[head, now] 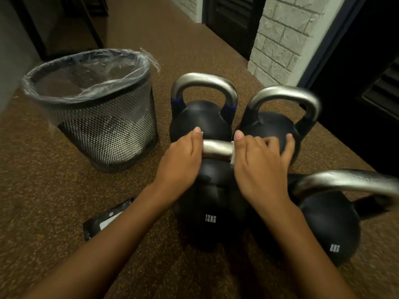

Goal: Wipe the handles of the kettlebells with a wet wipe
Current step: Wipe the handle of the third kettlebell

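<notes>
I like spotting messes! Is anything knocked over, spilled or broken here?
Nothing stands out. The kettlebells all stand upright, so does the lined mesh bin, and the black packet lies flat on the floor.

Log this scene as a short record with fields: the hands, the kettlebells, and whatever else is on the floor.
left hand: grips left end of 12KG kettlebell handle
right hand: holds wet wipe on handle's right end
kettlebells: four in all; 8KG kettlebell at right
floor, left side: lined mesh bin, black packet
</notes>
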`<action>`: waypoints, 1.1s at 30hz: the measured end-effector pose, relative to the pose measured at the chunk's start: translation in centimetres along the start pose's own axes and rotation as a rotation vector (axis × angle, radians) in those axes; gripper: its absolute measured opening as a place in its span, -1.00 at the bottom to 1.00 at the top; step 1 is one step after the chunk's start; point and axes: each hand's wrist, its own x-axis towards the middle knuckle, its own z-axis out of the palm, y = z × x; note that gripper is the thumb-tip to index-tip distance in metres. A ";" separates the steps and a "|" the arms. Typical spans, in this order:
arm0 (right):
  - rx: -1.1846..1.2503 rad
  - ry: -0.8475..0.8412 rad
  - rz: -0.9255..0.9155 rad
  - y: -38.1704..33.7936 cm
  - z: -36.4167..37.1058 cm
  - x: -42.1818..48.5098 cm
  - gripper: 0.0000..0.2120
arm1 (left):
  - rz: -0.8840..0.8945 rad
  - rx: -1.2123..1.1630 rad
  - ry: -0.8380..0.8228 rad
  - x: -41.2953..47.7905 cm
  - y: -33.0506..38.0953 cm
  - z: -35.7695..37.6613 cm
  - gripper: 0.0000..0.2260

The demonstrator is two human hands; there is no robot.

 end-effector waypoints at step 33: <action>-0.130 -0.218 -0.233 -2.8 -1.1 2.8 -0.63 | 0.016 -0.018 -0.018 0.0 -0.5 0.0 -0.65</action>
